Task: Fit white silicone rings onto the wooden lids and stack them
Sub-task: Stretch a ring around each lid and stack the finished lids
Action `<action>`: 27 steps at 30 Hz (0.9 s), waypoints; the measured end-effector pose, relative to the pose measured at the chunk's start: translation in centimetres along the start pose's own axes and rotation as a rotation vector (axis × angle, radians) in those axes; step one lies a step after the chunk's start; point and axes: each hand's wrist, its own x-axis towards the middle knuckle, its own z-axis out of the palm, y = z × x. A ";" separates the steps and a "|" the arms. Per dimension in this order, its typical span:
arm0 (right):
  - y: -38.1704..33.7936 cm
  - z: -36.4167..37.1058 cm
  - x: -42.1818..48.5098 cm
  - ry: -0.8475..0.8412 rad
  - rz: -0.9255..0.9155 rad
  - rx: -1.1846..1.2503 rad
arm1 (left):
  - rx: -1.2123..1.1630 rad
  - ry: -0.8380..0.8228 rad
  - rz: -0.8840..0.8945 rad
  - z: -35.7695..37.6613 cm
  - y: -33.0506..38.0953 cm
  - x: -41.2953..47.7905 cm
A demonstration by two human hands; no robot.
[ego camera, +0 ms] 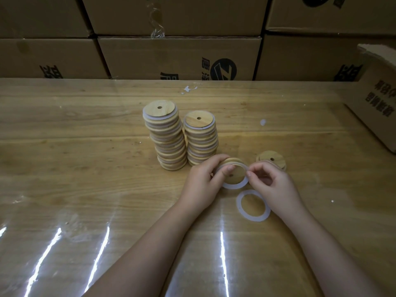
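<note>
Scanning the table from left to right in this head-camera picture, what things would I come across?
Taller lid stack → shorter lid stack → held lid with its white ring → loose lid → cardboard box.

I see both bare forearms angling inward toward the wooden lid point(235, 171), my left hand point(202, 181) gripping its left rim with the thumb laid across its face, my right hand point(273, 182) just right of it, fingers curled, pinching the white silicone ring point(234, 186) there.
</note>
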 end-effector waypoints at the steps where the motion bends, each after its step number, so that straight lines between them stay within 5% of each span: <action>1: 0.0 0.0 0.0 0.000 0.013 0.005 | -0.016 0.004 -0.013 0.0 -0.1 0.0; 10: 0.3 0.1 -0.2 0.000 0.036 0.032 | -0.147 -0.012 -0.054 0.0 0.5 -0.1; 18: 0.4 0.1 -0.2 0.138 -0.247 -0.050 | 0.312 -0.074 0.166 0.4 0.4 -0.2; 27: 0.7 -0.1 0.1 0.126 -0.214 -0.096 | 0.195 -0.053 0.080 0.1 0.5 -0.1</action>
